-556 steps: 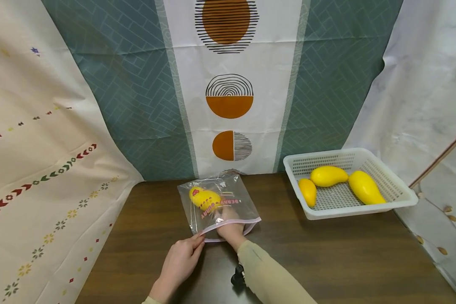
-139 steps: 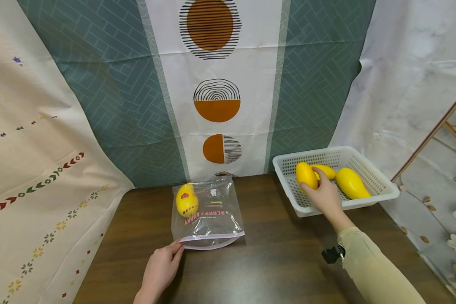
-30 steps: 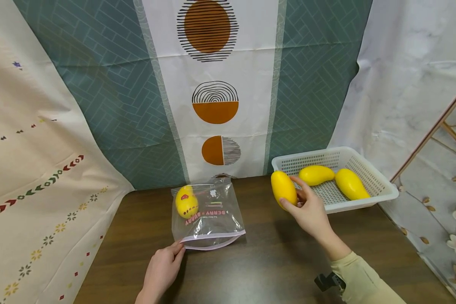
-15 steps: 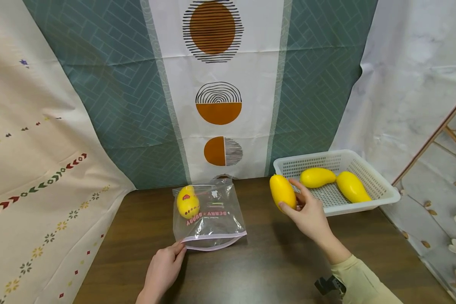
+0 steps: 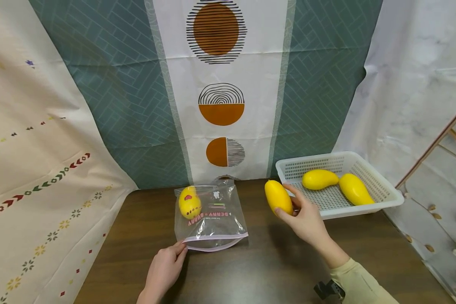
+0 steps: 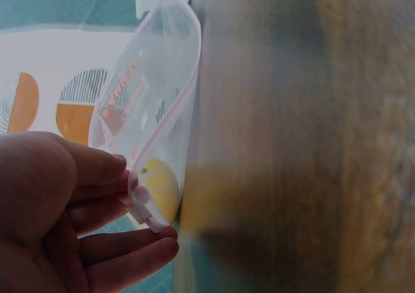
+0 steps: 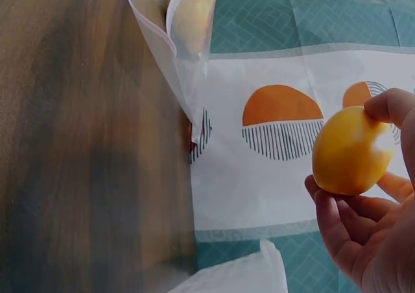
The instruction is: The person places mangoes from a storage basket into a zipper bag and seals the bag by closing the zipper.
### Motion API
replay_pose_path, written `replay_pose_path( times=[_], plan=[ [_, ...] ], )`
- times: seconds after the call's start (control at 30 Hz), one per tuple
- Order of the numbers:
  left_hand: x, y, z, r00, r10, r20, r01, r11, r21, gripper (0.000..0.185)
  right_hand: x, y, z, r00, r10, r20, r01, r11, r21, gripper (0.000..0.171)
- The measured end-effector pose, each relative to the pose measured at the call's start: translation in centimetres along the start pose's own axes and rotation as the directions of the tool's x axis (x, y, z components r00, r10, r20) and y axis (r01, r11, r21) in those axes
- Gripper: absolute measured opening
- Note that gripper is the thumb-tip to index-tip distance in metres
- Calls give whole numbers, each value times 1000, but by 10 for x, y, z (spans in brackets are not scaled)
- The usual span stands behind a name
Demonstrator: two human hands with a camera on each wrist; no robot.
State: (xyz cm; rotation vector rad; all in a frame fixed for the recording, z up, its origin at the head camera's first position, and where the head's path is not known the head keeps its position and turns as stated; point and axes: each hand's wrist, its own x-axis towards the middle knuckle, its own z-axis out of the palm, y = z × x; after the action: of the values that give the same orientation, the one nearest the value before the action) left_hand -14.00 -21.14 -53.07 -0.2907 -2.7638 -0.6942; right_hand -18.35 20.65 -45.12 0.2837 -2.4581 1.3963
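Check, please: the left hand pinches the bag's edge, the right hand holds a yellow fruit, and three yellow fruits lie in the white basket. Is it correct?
The count is wrong: the head view shows two yellow fruits in the white basket, not three. The left hand pinches the bag's edge, and the right hand holds a yellow fruit.

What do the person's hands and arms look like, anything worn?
Both hands are ungloved. Right hand: a pale yellowish-beige long sleeve ends near the wrist, with a small black device by the cuff; its details are too small to tell. Left hand: no sleeve visible before the head view's bottom edge cuts the arm off.
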Motion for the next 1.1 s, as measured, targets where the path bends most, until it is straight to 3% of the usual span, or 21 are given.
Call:
replay_pose_path(
  times=[0.63, 1.1],
  plan=[
    [-1, 3, 0, 999, -30, 13, 30, 1000, -6, 21, -4, 1, 14, 997, -38, 60, 40, 999, -28, 76],
    [0, 2, -1, 1000, -21, 4, 21, 1000, 1, 20, -10, -4, 21, 992, -47, 115, 44, 999, 32, 75]
  ],
)
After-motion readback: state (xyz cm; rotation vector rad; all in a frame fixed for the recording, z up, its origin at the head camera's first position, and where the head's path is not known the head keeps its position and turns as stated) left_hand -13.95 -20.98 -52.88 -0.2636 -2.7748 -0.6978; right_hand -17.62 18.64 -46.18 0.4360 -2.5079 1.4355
